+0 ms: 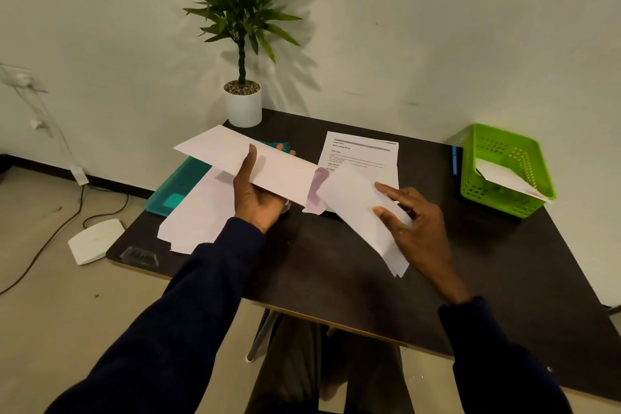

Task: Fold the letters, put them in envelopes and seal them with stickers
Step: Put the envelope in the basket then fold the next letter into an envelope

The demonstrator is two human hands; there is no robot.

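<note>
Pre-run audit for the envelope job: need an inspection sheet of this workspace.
Surface: dark table.
Job's things: envelope held up, flap open; folded letter at its mouth, not yet in; printed sheet behind; paper stack left; second envelope in green basket.
Clutter: teal folder, blue pen, potted plant.
Grippers: left hand grips envelope; right hand pinches letter.
Cables: cable from wall socket across floor, near white box.
Surroundings: pale wall, light floor.

Single head-worn wide-angle view, facing forward and down over the dark brown square table (336, 262) toward the off-white wall (437, 27); close range, left hand (258, 198) and right hand (416, 228) mid-frame.
</note>
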